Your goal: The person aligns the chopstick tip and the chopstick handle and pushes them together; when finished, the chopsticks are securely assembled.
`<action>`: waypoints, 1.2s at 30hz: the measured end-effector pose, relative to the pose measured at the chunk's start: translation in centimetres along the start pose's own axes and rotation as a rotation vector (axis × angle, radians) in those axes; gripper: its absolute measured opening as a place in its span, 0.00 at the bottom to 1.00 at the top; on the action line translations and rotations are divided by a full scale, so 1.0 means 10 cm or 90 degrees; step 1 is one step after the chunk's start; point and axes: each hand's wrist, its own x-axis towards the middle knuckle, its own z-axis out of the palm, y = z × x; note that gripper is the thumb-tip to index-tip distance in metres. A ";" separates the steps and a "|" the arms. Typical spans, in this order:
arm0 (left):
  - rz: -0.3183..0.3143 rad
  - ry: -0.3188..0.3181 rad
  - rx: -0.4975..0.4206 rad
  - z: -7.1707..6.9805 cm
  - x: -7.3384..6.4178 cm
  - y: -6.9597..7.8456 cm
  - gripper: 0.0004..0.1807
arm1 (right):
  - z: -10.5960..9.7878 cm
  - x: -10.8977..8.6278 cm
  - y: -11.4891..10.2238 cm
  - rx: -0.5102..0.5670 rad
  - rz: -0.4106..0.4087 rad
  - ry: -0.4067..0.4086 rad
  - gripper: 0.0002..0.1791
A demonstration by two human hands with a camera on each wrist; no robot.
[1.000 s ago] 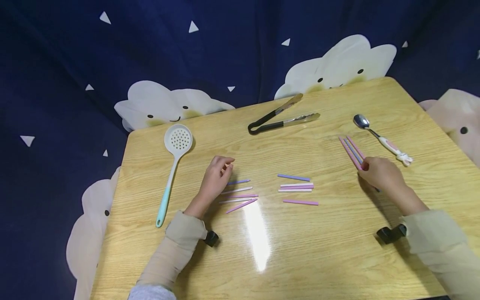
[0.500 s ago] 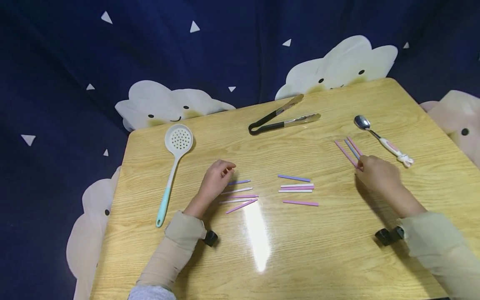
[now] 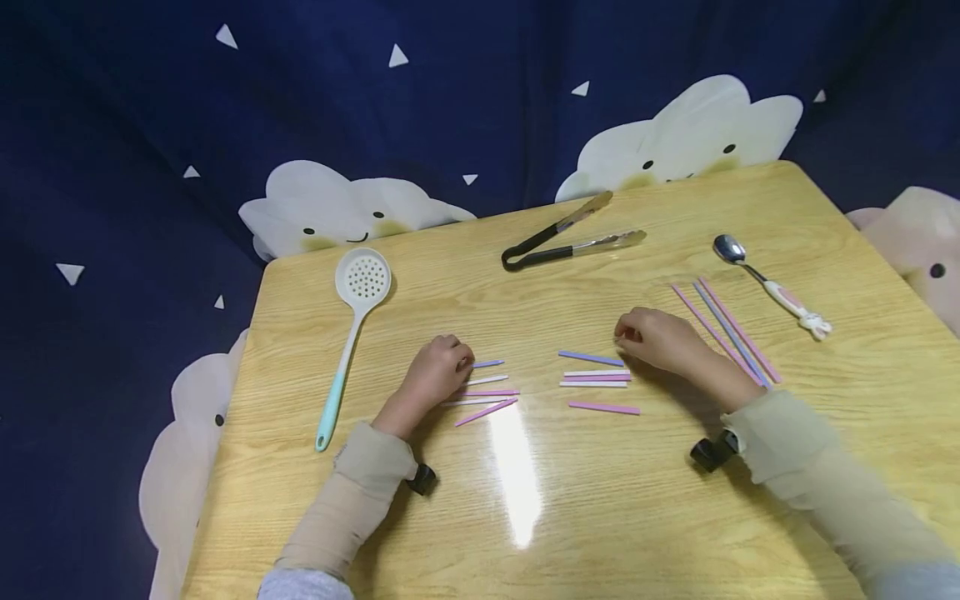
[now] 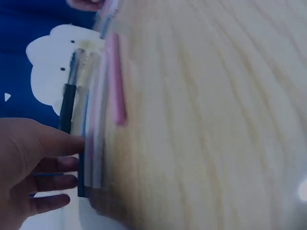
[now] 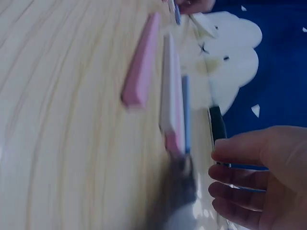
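Observation:
My left hand [image 3: 438, 371], fingers loosely bent, hovers at the left end of a blue stick [image 3: 489, 363]. In the left wrist view its thumb overlaps that blue stick [image 4: 81, 182]; contact is unclear. Below it lie white and pink sticks [image 3: 491, 392], partly hidden by the hand. Just right of the middle group's blue stick [image 3: 591, 358], my right hand [image 3: 660, 337] holds nothing, its fingers loosely curled. That group also has white and pink sticks [image 3: 600, 377] and a separate pink stick [image 3: 603, 408]. Pink and blue sticks [image 3: 723, 325] lie slanted beyond the right wrist.
Black-handled tongs [image 3: 573, 242] lie spread at the back of the wooden table [image 3: 600, 500]. A white skimmer [image 3: 363, 279] with a turquoise handle is at left. At right lies a spoon [image 3: 780, 296] with a rabbit-shaped handle end. A dark blue curtain [image 3: 487, 100] hangs behind.
My right hand has let go of the slanted pink and blue sticks and moved left to the middle group. My left hand has come slightly lower toward its blue stick.

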 end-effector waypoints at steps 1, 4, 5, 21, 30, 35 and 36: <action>0.020 0.012 0.020 0.02 0.00 0.00 0.03 | 0.03 0.03 -0.04 0.004 -0.014 -0.006 0.05; 0.060 0.036 0.060 0.05 0.01 -0.01 0.03 | 0.12 0.11 -0.13 0.009 -0.036 -0.018 0.04; 0.065 0.040 0.063 0.05 0.01 0.00 0.03 | 0.14 0.13 -0.16 0.013 -0.042 -0.021 0.04; 0.051 0.044 0.049 0.04 0.00 -0.02 0.02 | 0.27 0.24 -0.31 -0.003 -0.046 -0.042 0.02; 0.009 0.038 0.023 0.01 0.03 -0.04 0.02 | 0.20 0.23 -0.28 -0.014 -0.039 -0.023 0.02; -0.036 0.049 -0.016 -0.05 0.04 -0.04 0.02 | 0.06 0.22 -0.30 0.007 -0.044 0.012 0.03; -0.042 0.054 -0.028 -0.07 0.04 -0.03 0.02 | 0.03 0.22 -0.30 0.012 -0.044 0.021 0.03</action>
